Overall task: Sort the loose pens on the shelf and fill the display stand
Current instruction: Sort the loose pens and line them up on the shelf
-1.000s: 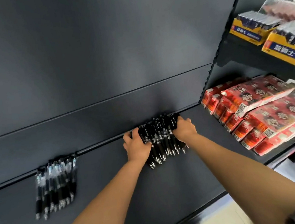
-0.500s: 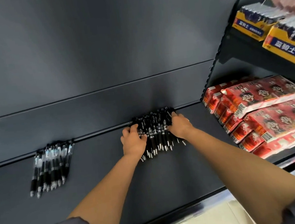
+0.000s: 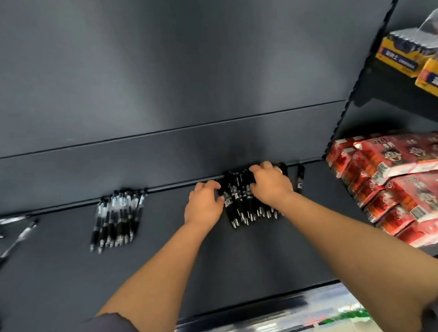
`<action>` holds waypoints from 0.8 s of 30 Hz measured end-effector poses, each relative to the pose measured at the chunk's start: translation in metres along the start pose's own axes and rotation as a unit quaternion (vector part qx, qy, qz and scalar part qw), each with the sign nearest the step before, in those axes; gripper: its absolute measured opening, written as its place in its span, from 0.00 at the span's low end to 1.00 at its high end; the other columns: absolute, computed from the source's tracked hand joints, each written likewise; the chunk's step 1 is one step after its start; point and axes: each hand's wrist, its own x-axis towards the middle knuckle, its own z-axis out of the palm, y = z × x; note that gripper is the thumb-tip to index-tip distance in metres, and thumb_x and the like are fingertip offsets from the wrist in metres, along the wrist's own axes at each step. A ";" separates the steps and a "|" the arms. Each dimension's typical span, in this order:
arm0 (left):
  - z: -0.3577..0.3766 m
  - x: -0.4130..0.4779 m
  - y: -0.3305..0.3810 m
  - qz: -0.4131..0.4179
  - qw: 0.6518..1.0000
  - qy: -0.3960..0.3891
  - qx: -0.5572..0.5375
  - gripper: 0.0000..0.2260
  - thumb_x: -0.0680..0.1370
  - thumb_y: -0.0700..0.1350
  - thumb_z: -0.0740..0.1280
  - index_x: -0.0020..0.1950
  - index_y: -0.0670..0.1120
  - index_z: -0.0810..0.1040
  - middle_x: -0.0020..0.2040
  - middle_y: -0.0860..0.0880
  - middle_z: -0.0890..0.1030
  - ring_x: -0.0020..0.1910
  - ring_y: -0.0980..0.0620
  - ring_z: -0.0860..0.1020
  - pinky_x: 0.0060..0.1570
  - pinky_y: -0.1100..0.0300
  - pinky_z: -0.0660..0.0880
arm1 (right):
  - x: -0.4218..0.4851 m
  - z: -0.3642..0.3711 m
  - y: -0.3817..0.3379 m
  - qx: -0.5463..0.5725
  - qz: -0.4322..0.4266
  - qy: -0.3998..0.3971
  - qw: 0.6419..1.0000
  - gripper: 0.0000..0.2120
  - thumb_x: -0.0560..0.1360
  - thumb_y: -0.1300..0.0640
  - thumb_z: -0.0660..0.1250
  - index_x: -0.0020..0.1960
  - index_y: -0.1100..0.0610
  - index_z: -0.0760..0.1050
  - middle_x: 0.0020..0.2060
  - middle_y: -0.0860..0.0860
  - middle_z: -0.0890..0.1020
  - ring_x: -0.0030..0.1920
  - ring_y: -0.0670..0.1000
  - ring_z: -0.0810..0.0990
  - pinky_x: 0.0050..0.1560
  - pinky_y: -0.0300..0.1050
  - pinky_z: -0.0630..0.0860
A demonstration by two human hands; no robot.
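On the dark shelf (image 3: 250,260), both hands press a bundle of black pens (image 3: 240,204) against the back wall: the left hand (image 3: 203,205) curls against its left side, the right hand (image 3: 270,184) lies over its top. One black pen (image 3: 300,178) lies just right of them. A second row of pens (image 3: 117,221) lies well to the left, with loose pens (image 3: 6,251) further left. Red snack packs (image 3: 416,184) fill the neighbouring shelf.

Both hands, left (image 3: 204,206) and right (image 3: 270,184), reach forward, fingers curled.

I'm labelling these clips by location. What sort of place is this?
Most likely a shop aisle: dark retail shelving, stacked red snack packs on the next bay, yellow battery boxes above, and pens being grouped by both hands.
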 end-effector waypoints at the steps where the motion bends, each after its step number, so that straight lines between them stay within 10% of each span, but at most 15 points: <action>1: -0.006 -0.002 -0.005 0.003 1.000 0.003 0.008 0.14 0.78 0.44 0.63 0.63 0.47 0.72 0.61 0.44 0.72 0.61 0.45 0.71 0.60 0.50 0.70 | -0.001 0.000 -0.010 -0.002 -0.012 0.004 1.000 0.21 0.78 0.57 0.60 0.71 0.56 0.64 0.65 0.57 0.67 0.65 0.61 0.67 0.59 0.56 0.71; 24: -0.224 -0.123 -0.277 -0.037 0.969 0.125 0.207 0.08 0.78 0.46 0.59 0.55 0.48 0.72 0.53 0.48 0.78 0.55 0.45 0.74 0.49 0.53 0.69 | -0.066 0.081 -0.367 -0.099 -0.294 -0.006 0.951 0.14 0.79 0.52 0.58 0.63 0.52 0.73 0.60 0.55 0.74 0.62 0.58 0.70 0.58 0.52 0.70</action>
